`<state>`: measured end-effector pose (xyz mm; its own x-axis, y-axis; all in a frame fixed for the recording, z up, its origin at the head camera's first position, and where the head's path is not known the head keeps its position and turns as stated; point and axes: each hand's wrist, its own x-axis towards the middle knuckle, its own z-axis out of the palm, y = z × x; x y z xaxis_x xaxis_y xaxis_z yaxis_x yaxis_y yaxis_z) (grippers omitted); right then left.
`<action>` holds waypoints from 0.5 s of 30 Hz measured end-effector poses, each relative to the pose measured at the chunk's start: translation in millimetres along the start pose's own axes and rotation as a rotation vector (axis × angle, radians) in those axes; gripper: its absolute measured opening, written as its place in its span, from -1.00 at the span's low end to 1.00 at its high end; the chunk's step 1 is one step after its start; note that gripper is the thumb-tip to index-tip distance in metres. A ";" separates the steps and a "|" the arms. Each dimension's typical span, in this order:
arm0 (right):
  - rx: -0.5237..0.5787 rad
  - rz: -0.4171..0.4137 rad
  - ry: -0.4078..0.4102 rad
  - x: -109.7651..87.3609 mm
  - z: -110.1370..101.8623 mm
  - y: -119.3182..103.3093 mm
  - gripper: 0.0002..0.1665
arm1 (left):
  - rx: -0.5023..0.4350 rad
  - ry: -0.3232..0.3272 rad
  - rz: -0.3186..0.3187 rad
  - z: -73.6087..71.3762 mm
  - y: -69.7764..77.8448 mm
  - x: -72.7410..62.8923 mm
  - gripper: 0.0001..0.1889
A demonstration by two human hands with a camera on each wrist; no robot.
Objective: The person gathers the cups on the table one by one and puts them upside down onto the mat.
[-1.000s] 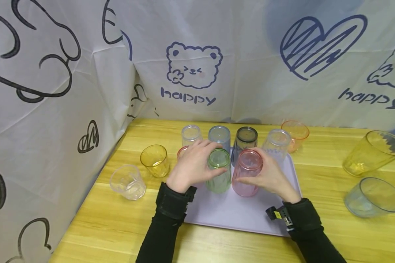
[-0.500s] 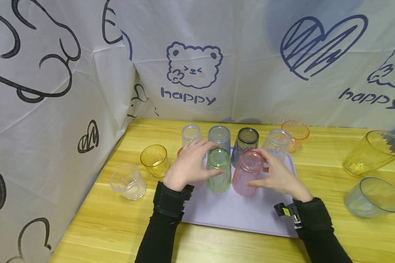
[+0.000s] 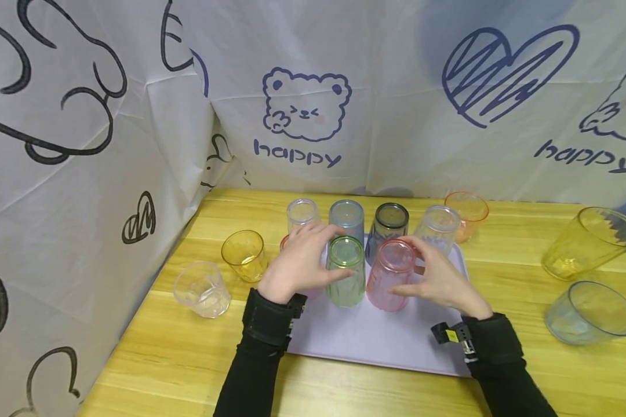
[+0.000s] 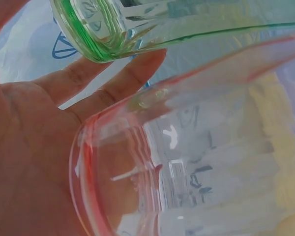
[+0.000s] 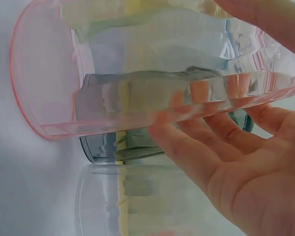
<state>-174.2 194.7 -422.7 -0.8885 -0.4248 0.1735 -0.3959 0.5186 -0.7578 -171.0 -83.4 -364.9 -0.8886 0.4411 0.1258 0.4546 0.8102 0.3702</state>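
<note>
An upside-down green glass and a pink glass, also inverted, stand side by side on a lilac tray. My left hand spans the green glass loosely, thumb in front and fingers behind. Beneath that hand is another glass with a red-pink rim, mostly hidden in the head view. My right hand is beside the pink glass, its fingers spread; whether the fingertips touch it I cannot tell. Behind them stand inverted clear, blue, dark grey and clear glasses.
Left of the tray, a yellow glass and a clear glass stand upright on the wooden table. An orange-rimmed glass stands behind right. A yellow glass and a grey-blue glass are farther right. Printed cloth hangs behind.
My right hand has loosened from the pink glass and drawn back to the right, its thumb sliding off the front. My left hand has eased slightly leftward. The glasses have hardly moved.
</note>
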 end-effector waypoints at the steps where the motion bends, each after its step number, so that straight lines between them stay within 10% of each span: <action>1: 0.002 -0.001 -0.002 0.1 0.0 0.2 -0.02 | 0.000 0.000 0.001 -0.1 0.0 0.0 -0.29; 15: 0.084 -0.033 -0.031 -0.8 -0.5 -1.6 0.00 | 0.004 0.006 0.012 -0.1 -1.5 -0.5 -0.29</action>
<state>-172.9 194.5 -421.3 -0.8674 -0.4636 0.1809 -0.4028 0.4406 -0.8023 -171.3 -84.9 -365.4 -0.8834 0.4485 0.1360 0.4656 0.8062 0.3651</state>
